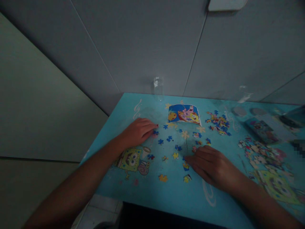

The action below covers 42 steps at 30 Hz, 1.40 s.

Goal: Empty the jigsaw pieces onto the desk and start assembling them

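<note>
Both hands down on the blue table [152,194], and it's jigsaw pieces everywhere! The left hand [139,131] lies palm down, fingers together and gently bent, tips right by a dark blue piece [156,132]. There's a dark red spot at those fingertips, but whether it's a piece in their hold, I can't tell.

Over to the right hand [212,165]: fingers loosely curled, knuckles up, the tips at a blue-and-yellow piece [186,166]. Touching, it seems; gripped or just pressed flat, the view doesn't say. Between the hands sit more loose ones, a yellow piece [175,156] among them, with an orange piece [163,178] nearer the body, all well apart and none visibly joined there.

Beyond them lies the picture [184,114], its near edge bowed, with a small heap [218,123] to its right and a bigger heap [264,156] further over, just in front of the box [262,129]. A clear jar [158,89] stands at the wall.

My read: this is the sorting stage, pieces spread and being compared. The next move calls for a light fingertip pinch, a turn to suit tab and notch, and a check against that picture.
</note>
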Available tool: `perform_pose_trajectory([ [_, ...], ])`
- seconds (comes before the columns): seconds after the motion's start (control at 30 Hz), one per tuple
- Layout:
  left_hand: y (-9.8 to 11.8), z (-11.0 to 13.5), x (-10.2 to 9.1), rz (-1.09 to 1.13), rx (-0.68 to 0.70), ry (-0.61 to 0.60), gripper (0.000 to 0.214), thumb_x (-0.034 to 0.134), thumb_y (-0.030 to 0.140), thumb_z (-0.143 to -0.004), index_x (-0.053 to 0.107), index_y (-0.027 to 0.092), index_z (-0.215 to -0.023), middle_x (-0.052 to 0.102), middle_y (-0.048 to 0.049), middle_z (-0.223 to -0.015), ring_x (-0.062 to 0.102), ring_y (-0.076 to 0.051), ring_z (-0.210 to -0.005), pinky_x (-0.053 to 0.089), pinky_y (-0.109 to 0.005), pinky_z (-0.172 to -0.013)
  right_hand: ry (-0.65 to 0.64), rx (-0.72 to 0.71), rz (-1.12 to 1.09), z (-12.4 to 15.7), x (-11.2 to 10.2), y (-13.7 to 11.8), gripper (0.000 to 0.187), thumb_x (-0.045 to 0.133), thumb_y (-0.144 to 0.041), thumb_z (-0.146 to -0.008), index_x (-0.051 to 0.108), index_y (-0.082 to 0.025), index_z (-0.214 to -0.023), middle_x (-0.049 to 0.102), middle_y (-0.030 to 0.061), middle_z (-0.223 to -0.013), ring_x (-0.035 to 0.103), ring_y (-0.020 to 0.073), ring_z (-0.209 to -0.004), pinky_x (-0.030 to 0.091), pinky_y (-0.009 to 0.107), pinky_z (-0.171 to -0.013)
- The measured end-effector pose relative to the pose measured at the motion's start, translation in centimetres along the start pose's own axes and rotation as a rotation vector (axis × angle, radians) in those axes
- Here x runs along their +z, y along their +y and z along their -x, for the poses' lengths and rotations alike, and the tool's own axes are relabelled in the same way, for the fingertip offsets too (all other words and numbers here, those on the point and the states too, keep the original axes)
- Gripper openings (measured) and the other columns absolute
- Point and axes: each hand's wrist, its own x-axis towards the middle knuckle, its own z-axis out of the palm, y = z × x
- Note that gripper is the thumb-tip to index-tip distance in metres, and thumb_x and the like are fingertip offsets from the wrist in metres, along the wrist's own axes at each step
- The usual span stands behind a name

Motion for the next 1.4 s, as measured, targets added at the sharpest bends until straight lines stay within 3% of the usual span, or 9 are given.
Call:
perform_pose_trajectory([
  [0.7, 0.6, 0.0, -0.3, 0.037, 0.026, 0.019, 0.022, 0.056, 0.03, -0.101, 0.066, 0.024, -0.12, 0.068, -0.0063, -0.122, 0.062, -0.021, -0.112, 0.046, -0.042, -0.1, -0.025, -0.064, -0.095, -0.3, -0.6, -0.9, 0.023, 0.054, -0.018, -0.098, 0.068, -0.018, -0.117, 0.069, 0.0047, -0.082, 0.062, 0.0194, -0.079, 0.048, 0.04, -0.085],
  [1.03, 0.9, -0.2, -0.4, -0.003, 0.046, 0.028, 0.023, 0.053, 0.031, -0.102, 0.067, 0.023, -0.119, 0.069, -0.0067, -0.118, 0.063, -0.02, -0.107, 0.048, -0.04, -0.095, -0.095, -0.187, -0.152, -0.8, -0.5, -2.9, 0.018, 0.05, -0.019, -0.097, 0.068, -0.02, -0.102, 0.063, 0.002, -0.071, 0.054, 0.0191, -0.067, 0.037, 0.036, -0.065],
  [1.17, -0.3, 0.2, -1.4, -0.106, 0.058, 0.046, 0.023, 0.052, 0.028, -0.101, 0.066, 0.024, -0.119, 0.069, -0.0063, -0.117, 0.063, -0.022, -0.108, 0.047, -0.042, -0.097, -0.102, -0.212, -0.141, -0.6, -0.2, -3.5, 0.016, 0.053, -0.02, -0.096, 0.068, -0.022, -0.101, 0.062, -0.0002, -0.068, 0.054, 0.0181, -0.065, 0.038, 0.036, -0.065],
  [1.27, -2.1, 0.9, -2.7, -0.212, -0.014, 0.087, 0.02, 0.051, 0.027, -0.1, 0.067, 0.023, -0.112, 0.07, -0.0062, -0.112, 0.064, -0.024, -0.104, 0.046, -0.043, -0.097, -0.105, -0.209, -0.109, -0.6, -0.2, -3.5, 0.015, 0.053, -0.019, -0.096, 0.068, -0.022, -0.099, 0.062, -0.0006, -0.067, 0.054, 0.0178, -0.064, 0.038, 0.037, -0.064],
  [1.4, -3.9, 2.0, -3.7, -0.242, -0.112, 0.071, 0.018, 0.051, 0.032, -0.099, 0.065, 0.021, -0.098, 0.069, -0.0042, -0.092, 0.065, -0.021, -0.085, 0.048, -0.039, -0.086, -0.098, -0.217, -0.099, -0.7, -0.3, -3.4, 0.017, 0.051, -0.018, -0.097, 0.069, -0.021, -0.099, 0.062, -0.0003, -0.066, 0.053, 0.0184, -0.064, 0.037, 0.038, -0.063],
])
